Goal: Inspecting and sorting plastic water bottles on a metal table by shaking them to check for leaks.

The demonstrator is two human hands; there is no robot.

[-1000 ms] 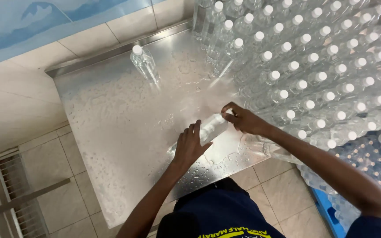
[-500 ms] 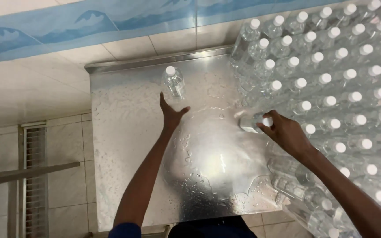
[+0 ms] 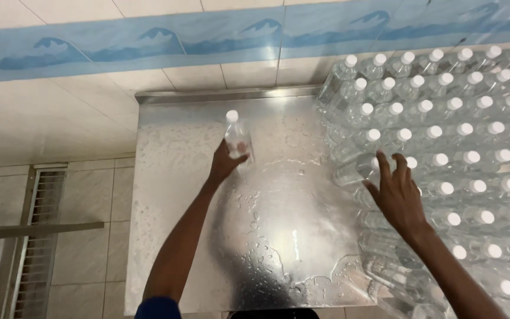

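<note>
The left hand (image 3: 224, 163) is gripping a lone bottle (image 3: 238, 137) — apart from the packed bottles (image 3: 444, 153) to its right. The right hand (image 3: 398, 195), fingers spread, is resting against that block — one straggler left to join.

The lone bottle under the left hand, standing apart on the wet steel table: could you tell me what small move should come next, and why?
Probably slide the lone bottle rightward to the packed block of bottles. The left hand already grips its base, it stands alone on the wet steel table, and the right hand rests open at the block's near edge.
</note>
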